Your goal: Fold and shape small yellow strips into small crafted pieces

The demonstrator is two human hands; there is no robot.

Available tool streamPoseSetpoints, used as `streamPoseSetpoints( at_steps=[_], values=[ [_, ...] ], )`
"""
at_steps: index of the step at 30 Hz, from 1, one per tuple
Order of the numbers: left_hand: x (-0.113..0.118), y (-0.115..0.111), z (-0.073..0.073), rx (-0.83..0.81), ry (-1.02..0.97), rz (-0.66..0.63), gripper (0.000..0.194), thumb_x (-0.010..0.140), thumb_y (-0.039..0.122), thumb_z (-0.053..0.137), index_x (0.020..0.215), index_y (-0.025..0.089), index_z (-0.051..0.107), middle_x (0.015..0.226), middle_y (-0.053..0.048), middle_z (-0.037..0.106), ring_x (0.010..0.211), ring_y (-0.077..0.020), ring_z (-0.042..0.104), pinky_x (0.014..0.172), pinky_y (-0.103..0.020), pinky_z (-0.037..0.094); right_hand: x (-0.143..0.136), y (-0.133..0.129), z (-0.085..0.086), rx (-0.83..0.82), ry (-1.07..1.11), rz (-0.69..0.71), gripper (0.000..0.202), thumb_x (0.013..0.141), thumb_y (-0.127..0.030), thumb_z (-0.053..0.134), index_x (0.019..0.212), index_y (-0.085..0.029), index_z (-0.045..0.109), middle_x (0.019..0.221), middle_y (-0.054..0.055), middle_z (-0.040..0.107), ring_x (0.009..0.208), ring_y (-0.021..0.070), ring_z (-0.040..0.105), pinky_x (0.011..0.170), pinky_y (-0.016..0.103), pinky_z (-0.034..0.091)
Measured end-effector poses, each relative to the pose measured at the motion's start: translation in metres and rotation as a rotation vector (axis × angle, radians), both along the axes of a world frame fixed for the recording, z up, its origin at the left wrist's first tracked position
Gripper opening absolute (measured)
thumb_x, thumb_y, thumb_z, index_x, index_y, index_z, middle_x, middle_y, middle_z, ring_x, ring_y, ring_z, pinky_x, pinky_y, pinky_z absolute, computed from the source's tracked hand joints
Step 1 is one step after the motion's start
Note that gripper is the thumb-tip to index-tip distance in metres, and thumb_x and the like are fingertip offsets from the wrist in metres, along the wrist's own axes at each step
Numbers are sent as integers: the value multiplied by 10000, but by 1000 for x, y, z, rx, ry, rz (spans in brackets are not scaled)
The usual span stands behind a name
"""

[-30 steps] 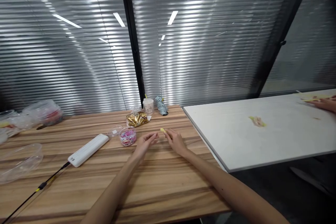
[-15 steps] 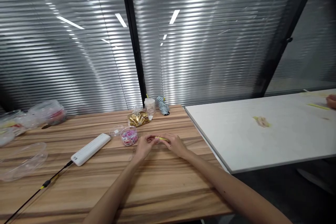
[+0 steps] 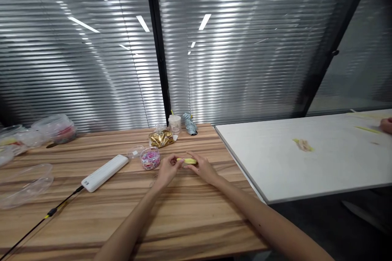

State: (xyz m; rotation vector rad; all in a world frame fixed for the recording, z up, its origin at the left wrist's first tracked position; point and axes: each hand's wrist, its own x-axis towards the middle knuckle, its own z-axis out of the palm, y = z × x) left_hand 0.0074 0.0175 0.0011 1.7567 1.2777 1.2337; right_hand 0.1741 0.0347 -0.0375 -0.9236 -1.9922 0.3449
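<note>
Left hand [image 3: 167, 170] has met the right hand [image 3: 205, 169] since a second ago. On my feed both pinch the yellow piece [image 3: 190, 161] near the tub [image 3: 150, 167], maybe off the table [image 3: 183, 220].

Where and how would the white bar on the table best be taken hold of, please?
I would grip the middle of the white bar by its two long sides, coming from above: it lies flat and narrow, and the cable at its near end is best avoided.
</note>
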Motion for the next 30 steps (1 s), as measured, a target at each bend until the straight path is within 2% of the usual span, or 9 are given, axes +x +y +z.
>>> streamPoseSetpoints(
  at_steps=[4, 8, 11, 16, 19, 21, 23, 26, 30],
  values=[
    [3, -11, 22, 126, -132, 112, 229, 728, 364, 559, 770, 139, 569, 524, 16, 540, 510, -113, 521, 501, -211, 404, 1, 2, 0, -94, 16, 14, 449, 792, -327, 559, 1199, -192, 424, 815, 23, 647, 673, 144, 597, 628, 253, 456],
    [-8, -40, 61, 344, -541, 282, 227, 694, 331, 619, 822, 156, 553, 588, 27, 552, 528, -86, 518, 517, -193, 423, 1, 2, -2, -107, -25, 17, 442, 829, -311, 504, 1245, -217, 389, 800, 13, 642, 698, 144, 590, 661, 254, 441],
    [-44, -72, 76, 332, -836, 407, 266, 621, 260, 688, 845, 165, 581, 729, 4, 614, 613, -87, 568, 570, -191, 467, 1, 1, -1, -121, -38, 37, 425, 854, -302, 453, 1264, -218, 381, 826, 28, 646, 738, 158, 589, 685, 266, 436],
    [-141, -124, 56, 59, -1022, 702, 111, 646, 96, 619, 733, 163, 600, 720, 1, 649, 616, -94, 595, 537, -166, 497, 2, 2, -2, -139, -20, 63, 396, 866, -300, 402, 1249, -203, 408, 839, 37, 649, 740, 168, 589, 683, 273, 435],
    [-197, -135, 53, -3, -1020, 857, 141, 722, 26, 499, 700, 135, 586, 618, 6, 625, 566, -74, 575, 518, -146, 486, 3, 4, -6, -141, -31, 70, 375, 865, -318, 386, 1209, -189, 455, 804, 40, 651, 711, 174, 589, 671, 274, 431],
    [-230, -131, 61, 124, -1017, 956, 131, 747, 23, 487, 693, 130, 540, 561, 35, 590, 530, -52, 550, 530, -135, 471, 3, 6, -9, -148, -44, 70, 374, 863, -327, 376, 1194, -184, 472, 794, 43, 654, 690, 177, 590, 660, 274, 430],
    [-256, -122, 71, 221, -896, 1060, 86, 778, 65, 487, 720, 128, 494, 555, 55, 568, 516, -41, 540, 541, -135, 455, 4, 7, -11, -153, -59, 79, 378, 860, -333, 367, 1190, -185, 478, 800, 47, 657, 700, 184, 596, 660, 274, 431],
    [-280, -111, 73, -22, -617, 960, 141, 830, 257, 455, 811, 122, 491, 645, 17, 606, 532, -77, 564, 478, -156, 425, 5, 8, -13, -148, -64, 61, 392, 861, -340, 352, 1197, -179, 476, 812, 57, 659, 730, 194, 604, 681, 284, 433],
    [-281, -109, 42, -194, -331, 858, 292, 779, 339, 513, 996, 143, 494, 721, 12, 635, 510, -81, 552, 421, -141, 367, 5, 9, -13, -147, -79, 62, 391, 861, -335, 348, 1192, -177, 481, 819, 59, 663, 746, 199, 610, 687, 290, 436]
  ],
)
